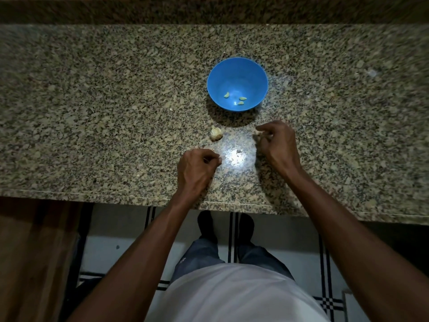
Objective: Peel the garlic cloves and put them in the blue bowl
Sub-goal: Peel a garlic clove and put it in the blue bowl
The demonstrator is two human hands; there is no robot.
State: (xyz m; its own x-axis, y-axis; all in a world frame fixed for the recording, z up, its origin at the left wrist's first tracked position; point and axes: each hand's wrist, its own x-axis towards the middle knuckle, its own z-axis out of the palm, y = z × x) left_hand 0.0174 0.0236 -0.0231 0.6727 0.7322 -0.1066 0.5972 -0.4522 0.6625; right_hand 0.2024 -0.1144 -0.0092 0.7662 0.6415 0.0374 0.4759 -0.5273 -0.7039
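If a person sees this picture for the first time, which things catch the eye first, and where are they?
The blue bowl stands out at the centre of the speckled granite counter, with three peeled cloves inside. Just in front of it lies a garlic bulb. Nearer the counter edge, the left hand and right hand are curled, the right pinching something small and pale.

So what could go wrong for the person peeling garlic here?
1. The right hand pinches something small and pale near its fingertips; it is too small to identify, but if it is a clove it could slip onto the counter.
2. Glare and dim light on the speckled counter may hide bits of peel.
3. The garlic sits apart from both hands, near the bowl, which holds three cloves; a careless reach might knock it.
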